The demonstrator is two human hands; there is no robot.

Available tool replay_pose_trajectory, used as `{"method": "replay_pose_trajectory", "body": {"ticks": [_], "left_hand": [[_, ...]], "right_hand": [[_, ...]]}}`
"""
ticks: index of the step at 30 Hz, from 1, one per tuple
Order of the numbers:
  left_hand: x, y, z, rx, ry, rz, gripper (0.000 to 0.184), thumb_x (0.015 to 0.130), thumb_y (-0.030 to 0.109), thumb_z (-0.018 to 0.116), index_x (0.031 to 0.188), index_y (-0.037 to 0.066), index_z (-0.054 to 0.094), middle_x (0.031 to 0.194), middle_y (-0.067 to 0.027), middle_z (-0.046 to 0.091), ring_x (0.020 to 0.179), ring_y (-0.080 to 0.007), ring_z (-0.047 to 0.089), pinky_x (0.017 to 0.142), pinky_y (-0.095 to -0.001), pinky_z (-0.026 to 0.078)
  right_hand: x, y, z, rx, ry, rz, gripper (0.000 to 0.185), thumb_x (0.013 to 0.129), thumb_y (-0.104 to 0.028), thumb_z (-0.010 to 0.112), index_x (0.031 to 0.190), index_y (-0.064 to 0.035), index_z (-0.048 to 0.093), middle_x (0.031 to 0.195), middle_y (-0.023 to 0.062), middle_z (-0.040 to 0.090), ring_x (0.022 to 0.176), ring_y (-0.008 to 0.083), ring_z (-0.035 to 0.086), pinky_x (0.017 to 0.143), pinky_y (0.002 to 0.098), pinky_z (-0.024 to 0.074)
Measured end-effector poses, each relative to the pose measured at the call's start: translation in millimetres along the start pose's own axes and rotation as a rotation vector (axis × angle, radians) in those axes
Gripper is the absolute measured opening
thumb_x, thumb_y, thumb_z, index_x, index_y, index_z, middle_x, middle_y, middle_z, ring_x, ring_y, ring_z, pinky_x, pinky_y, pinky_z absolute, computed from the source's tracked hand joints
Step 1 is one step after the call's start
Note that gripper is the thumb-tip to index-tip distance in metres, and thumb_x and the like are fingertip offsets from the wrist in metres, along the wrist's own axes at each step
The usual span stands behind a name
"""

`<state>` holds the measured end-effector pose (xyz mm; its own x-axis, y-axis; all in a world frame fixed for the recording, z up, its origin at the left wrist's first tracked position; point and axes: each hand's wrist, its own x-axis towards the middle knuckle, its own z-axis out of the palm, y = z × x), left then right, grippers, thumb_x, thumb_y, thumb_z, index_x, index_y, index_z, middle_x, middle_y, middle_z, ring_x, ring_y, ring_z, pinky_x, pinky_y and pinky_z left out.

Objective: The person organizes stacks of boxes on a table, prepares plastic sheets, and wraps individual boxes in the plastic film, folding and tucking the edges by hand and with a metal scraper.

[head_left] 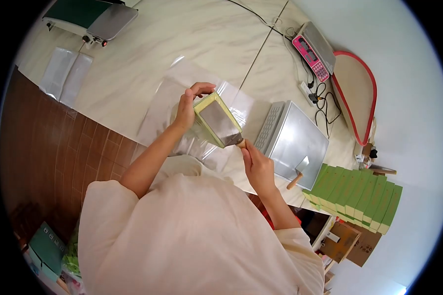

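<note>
My left hand [187, 108] grips a green-and-yellow box [205, 104] by its left side and far edge, with the box tilted above the table. My right hand [259, 167] is closed around the short wooden handle of a scraper [240, 143]. The scraper's metal blade lies against the near right end of the box's upper face. A grey area fills the middle of that face, and I cannot tell where blade ends and box begins. Clear plastic sheets [182, 73] lie beneath both hands.
To the right, another wooden-handled scraper [299, 173] rests on a metal-topped scale [300, 137]. Beyond are green boxes [354, 191], a pink-panelled scale [312, 56] and a power strip [307, 92]. Plastic bags [66, 73] and a green-topped machine [79, 17] sit at the left.
</note>
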<state>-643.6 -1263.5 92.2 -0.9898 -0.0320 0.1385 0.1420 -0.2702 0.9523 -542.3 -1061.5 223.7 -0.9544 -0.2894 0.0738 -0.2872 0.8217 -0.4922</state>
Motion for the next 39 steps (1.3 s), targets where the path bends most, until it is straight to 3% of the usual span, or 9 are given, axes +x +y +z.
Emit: {"method": "replay_pose_trajectory", "body": {"ticks": [2, 4, 12, 39], "left_hand": [[-1.2, -1.1, -0.1, -0.006, -0.002, -0.003, 0.08, 0.091, 0.07, 0.016, 0.113, 0.005, 0.058, 0.099, -0.0053, 0.065, 0.097, -0.0147, 0.054, 0.087, -0.0292, 0.035], [-1.8, -0.2, -0.3, -0.01, -0.013, -0.01, 0.08, 0.091, 0.07, 0.016, 0.114, 0.005, 0.057, 0.099, -0.0049, 0.065, 0.098, -0.0143, 0.054, 0.087, -0.029, 0.035], [4.3, 1.9, -6.7, 0.096, -0.015, 0.084, 0.066, 0.094, 0.062, 0.022, 0.11, 0.005, 0.051, 0.095, -0.0057, 0.066, 0.092, -0.0159, 0.058, 0.084, -0.0304, 0.036], [4.6, -18.8, -11.0, 0.018, -0.047, 0.079, 0.066, 0.094, 0.063, 0.021, 0.113, 0.005, 0.045, 0.099, -0.0077, 0.067, 0.093, -0.0164, 0.056, 0.082, -0.0314, 0.037]], "right_hand": [[8.6, -2.6, 5.8, -0.032, 0.018, -0.014, 0.022, 0.091, -0.011, 0.06, 0.112, -0.003, 0.061, 0.078, 0.0157, 0.064, 0.061, 0.0316, 0.062, 0.053, 0.0363, 0.0485], [14.0, -3.5, 11.9, -0.096, 0.08, -0.095, 0.024, 0.09, -0.015, 0.062, 0.112, -0.0079, 0.06, 0.065, 0.008, 0.058, 0.051, 0.026, 0.056, 0.045, 0.0359, 0.0437], [-1.3, 11.1, 7.6, -0.119, 0.068, -0.11, 0.026, 0.09, -0.018, 0.062, 0.113, -0.0068, 0.06, 0.063, 0.0077, 0.056, 0.048, 0.0247, 0.054, 0.043, 0.0358, 0.0414], [-0.5, 12.9, 8.5, -0.038, 0.117, -0.075, 0.021, 0.092, -0.023, 0.059, 0.108, -0.0094, 0.059, 0.066, 0.0073, 0.061, 0.052, 0.0282, 0.057, 0.043, 0.0387, 0.044]]}}
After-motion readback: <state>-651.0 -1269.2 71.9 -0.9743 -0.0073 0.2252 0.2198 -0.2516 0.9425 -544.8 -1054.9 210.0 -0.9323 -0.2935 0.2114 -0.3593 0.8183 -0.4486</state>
